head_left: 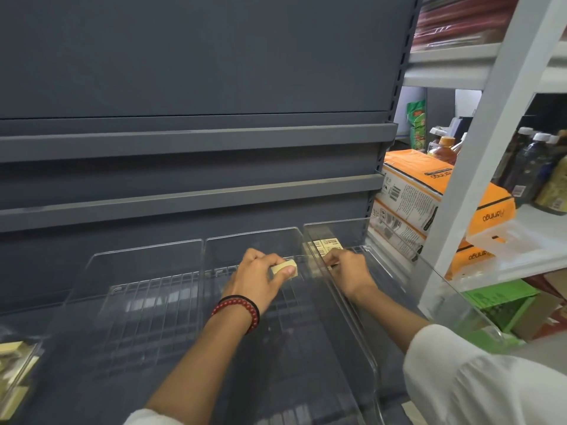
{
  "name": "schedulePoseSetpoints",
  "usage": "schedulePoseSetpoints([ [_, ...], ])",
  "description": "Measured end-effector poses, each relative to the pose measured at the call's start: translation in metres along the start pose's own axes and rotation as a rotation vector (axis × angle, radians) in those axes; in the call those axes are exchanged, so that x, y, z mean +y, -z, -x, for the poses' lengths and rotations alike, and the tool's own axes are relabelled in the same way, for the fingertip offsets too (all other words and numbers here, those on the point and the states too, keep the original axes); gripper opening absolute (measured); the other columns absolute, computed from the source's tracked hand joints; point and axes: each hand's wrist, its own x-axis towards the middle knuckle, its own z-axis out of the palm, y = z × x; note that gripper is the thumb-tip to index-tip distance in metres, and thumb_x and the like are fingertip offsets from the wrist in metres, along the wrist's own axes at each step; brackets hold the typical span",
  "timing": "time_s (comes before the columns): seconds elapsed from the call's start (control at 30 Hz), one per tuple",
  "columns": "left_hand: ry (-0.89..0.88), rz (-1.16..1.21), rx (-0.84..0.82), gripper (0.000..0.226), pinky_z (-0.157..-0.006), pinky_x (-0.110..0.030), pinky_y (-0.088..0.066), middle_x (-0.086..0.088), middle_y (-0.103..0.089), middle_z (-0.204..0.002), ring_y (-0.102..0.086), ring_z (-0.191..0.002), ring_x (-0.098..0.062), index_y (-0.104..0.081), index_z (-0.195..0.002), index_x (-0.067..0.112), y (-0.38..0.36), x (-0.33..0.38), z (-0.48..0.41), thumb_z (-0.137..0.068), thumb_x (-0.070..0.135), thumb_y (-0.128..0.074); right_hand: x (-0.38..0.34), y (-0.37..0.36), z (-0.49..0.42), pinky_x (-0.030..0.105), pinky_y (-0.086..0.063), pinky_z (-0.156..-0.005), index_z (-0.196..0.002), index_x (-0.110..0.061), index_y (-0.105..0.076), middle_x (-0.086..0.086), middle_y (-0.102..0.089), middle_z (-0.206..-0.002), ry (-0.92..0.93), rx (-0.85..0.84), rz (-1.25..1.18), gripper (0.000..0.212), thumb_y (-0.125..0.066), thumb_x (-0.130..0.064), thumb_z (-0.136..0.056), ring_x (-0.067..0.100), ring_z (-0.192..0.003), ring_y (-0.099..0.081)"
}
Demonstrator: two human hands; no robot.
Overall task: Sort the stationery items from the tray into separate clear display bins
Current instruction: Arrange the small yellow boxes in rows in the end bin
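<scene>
— Where is the stationery held?
— A pale block [283, 268] is pinched by the left hand [257, 273] over the middle bin [251, 240]. Labelled packs [325, 244] are already laid in the right bin [337, 231], and more pale pieces are left in the tray [36, 351].
— And the right hand [348, 269]?
— Its fingers are curled beside the dividing wall; whether anything is gripped cannot be told.
— What could be got wrong?
— If the block is released too near that wall, it may be dropped among the packs, and the sorting spoiled.
</scene>
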Motion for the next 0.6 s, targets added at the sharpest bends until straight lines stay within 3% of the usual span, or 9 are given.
schedulePoseSetpoints([
  [0.1,0.006,0.01,0.002,0.03,-0.078,-0.028,-0.045,0.006,-0.051,-0.095,-0.053,-0.089,-0.013,-0.065,-0.105,0.031,0.005,0.001,-0.001,-0.089,0.053,-0.052,0.006,0.011,0.003,0.028,-0.053,-0.086,-0.093,-0.019,-0.066,0.002,-0.067,-0.103,0.01,0.016,-0.094,0.014,-0.071,-0.009,-0.084,0.014,-0.082,-0.063],
  [0.2,0.031,0.076,0.016,0.019,-0.075,-0.027,-0.045,0.009,-0.057,-0.092,-0.054,-0.086,-0.01,-0.064,-0.096,0.035,0.008,0.002,-0.001,-0.086,0.05,-0.059,0.001,0.027,0.008,0.022,-0.052,-0.079,-0.094,-0.021,-0.067,-0.005,-0.066,-0.098,0.088,0.127,-0.143,0.008,-0.069,-0.026,-0.088,0.008,-0.085,-0.062],
  [0.3,0.044,0.124,0.027,0.006,-0.072,-0.027,-0.044,0.012,-0.062,-0.094,-0.056,-0.088,-0.01,-0.059,-0.085,0.038,0.007,0.005,0.0,-0.086,0.039,-0.065,-0.015,0.043,0.02,0.009,-0.047,-0.069,-0.092,-0.022,-0.068,-0.01,-0.068,-0.091,0.152,0.166,-0.297,0.007,-0.066,-0.029,-0.09,0.002,-0.083,-0.062],
  [0.4,0.042,0.105,0.024,0.01,-0.076,-0.028,-0.043,0.009,-0.06,-0.103,-0.055,-0.094,-0.013,-0.056,-0.087,0.038,0.004,0.008,-0.002,-0.089,0.031,-0.063,-0.027,0.05,0.034,0.013,-0.049,-0.074,-0.091,-0.023,-0.07,-0.01,-0.07,-0.086,0.218,0.104,-0.359,0.004,-0.069,-0.023,-0.087,0.003,-0.082,-0.062],
  [0.47,0.068,0.129,0.022,0.014,-0.08,-0.028,-0.044,0.008,-0.06,-0.105,-0.056,-0.098,-0.014,-0.056,-0.105,0.035,0.002,0.011,-0.003,-0.091,0.034,-0.059,-0.032,0.049,0.04,0.017,-0.049,-0.077,-0.091,-0.026,-0.07,-0.011,-0.071,-0.083,0.246,0.012,-0.294,0.01,-0.071,-0.02,-0.083,0.003,-0.078,-0.062],
  [0.53,0.101,0.157,0.04,0.023,-0.083,-0.026,-0.042,0.004,-0.063,-0.108,-0.058,-0.101,-0.016,-0.059,-0.114,0.029,0.002,0.015,-0.004,-0.093,0.038,-0.053,-0.036,0.046,0.041,0.024,-0.049,-0.084,-0.093,-0.032,-0.07,-0.018,-0.07,-0.081,0.248,-0.082,-0.167,0.014,-0.075,-0.029,-0.08,0.0,-0.079,-0.06],
  [0.6,0.112,0.197,0.062,0.024,-0.082,-0.025,-0.043,0.0,-0.065,-0.11,-0.059,-0.1,-0.017,-0.064,-0.109,0.029,0.002,0.019,-0.003,-0.095,0.039,-0.049,-0.04,0.042,0.041,0.031,-0.045,-0.094,-0.096,-0.036,-0.069,-0.028,-0.065,-0.078,0.276,-0.103,-0.01,0.02,-0.074,-0.043,-0.078,-0.005,-0.084,-0.057],
])
